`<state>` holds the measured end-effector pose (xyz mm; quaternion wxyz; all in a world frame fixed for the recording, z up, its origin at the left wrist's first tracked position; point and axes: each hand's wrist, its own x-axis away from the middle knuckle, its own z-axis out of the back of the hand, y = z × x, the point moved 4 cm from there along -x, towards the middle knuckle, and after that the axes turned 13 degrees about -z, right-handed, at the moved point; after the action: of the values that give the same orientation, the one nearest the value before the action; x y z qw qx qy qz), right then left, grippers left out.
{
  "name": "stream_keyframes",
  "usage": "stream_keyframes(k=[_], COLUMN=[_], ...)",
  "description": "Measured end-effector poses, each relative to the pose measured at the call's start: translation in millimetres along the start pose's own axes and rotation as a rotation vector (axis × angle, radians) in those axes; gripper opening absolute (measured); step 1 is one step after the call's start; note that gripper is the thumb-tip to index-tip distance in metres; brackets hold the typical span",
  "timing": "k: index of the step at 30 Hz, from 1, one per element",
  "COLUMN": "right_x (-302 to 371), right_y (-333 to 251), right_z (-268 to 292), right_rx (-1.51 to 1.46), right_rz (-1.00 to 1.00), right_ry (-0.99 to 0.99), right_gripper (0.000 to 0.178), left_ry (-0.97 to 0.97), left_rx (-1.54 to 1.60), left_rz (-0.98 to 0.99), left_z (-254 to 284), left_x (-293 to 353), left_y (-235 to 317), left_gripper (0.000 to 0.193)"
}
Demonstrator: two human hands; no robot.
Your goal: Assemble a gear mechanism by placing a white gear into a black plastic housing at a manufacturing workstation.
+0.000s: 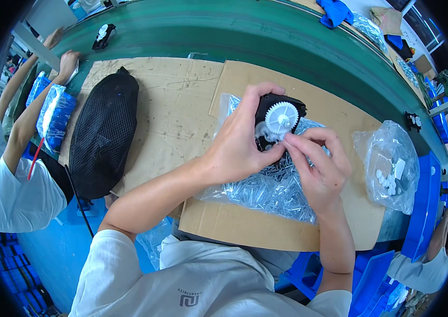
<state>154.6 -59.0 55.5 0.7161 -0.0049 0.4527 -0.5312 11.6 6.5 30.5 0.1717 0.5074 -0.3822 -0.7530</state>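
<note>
My left hand is wrapped round a black gearbox housing, holding it over the cardboard. A large white toothed gear sits on the housing's face. Part of a second, paler gear shows below it, near my left thumb. The fingertips of my right hand are pinched together at the lower edge of the large gear; anything between them is too small to make out. Beneath both hands lies a clear plastic bag of thin metal pins.
Cardboard sheets cover the bench. A black mesh bag lies left; a clear bag with white parts lies right, beside a blue bin. Beyond runs a green conveyor carrying black assemblies. Co-workers sit on both sides.
</note>
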Motion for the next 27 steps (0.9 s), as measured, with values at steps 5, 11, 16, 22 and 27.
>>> stream_keyframes(k=[5,11,16,22,27], right_x=[0,-3,0,4,8], right_y=[3,8,15,22,24], right_z=[0,1,1,-8,-8], right_rx=[-0.159,-0.271,-0.359,-0.702,-0.739], right_rz=[-0.061,-0.17,-0.271,-0.54,-0.57], right_ry=[-0.018,-0.076,-0.079,-0.084,-0.129], right_gripper=[0.025,0.022,0.025,0.044,0.055], left_ry=[-0.005,0.019,0.034,0.049,0.038], left_rx=[0.05,0.076,0.092,0.196,0.215], left_rz=[-0.102,-0.104,-0.139,-0.167,-0.205], left_z=[2,3,1,0,-3], left_x=[1,-1,-2,0,2], left_y=[-2,-2,-1,0,-1], left_gripper=[0.075,0.075,0.073,0.07,0.069])
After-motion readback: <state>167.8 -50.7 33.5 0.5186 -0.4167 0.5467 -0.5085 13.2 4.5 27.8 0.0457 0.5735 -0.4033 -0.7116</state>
